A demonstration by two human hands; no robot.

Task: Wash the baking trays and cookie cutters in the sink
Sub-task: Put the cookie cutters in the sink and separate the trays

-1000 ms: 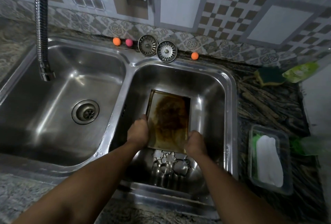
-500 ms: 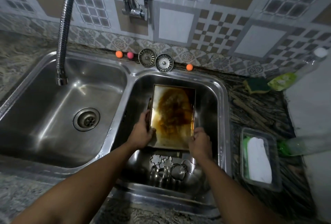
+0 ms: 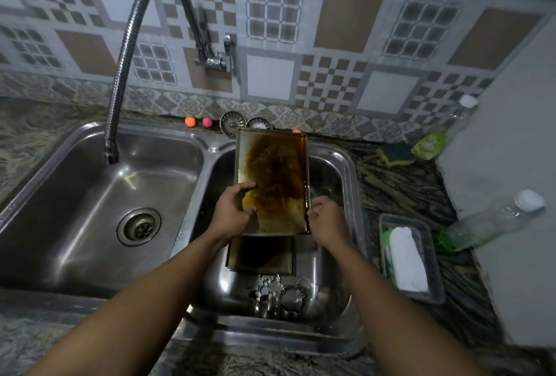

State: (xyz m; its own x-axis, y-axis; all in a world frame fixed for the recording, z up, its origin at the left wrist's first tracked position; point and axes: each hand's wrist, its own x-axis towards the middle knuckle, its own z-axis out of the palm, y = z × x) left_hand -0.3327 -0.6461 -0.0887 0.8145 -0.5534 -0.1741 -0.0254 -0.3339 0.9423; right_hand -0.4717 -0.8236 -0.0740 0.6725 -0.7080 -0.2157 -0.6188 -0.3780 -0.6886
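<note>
Both hands hold the stained baking tray [image 3: 272, 183] above the right basin [image 3: 350, 171], its long side running from 6 to 12 o'clock and its far edge tipped up over the basin's back rim. The left hand [image 3: 233, 213] curls round the tray's rim at 8 o'clock, thumb and fingers lapping onto the browned face; the right hand [image 3: 326, 219] grips the opposite rim at 4 o'clock. A grip at each near corner keeps the wide sheet level across and lets it be tilted or turned without the burnt face touching a sleeve.

Under it, at 6 o'clock, a second tray [image 3: 260, 255] lies flat on the basin floor; it may be more than one stacked, the edges are too dark to count. The cookie cutters [image 3: 282, 294] sit in a heap nearer the person, touching one another.

The right basin is tight; the tray spans nearly its full width, so its corners pass close to the walls. The open room is at 9 o'clock, in the left basin [image 3: 90, 195] under the tap hose [image 3: 120, 59]. The sponge [image 3: 395, 154] waits on the bench [image 3: 406, 189] at 2 o'clock, well apart.
</note>
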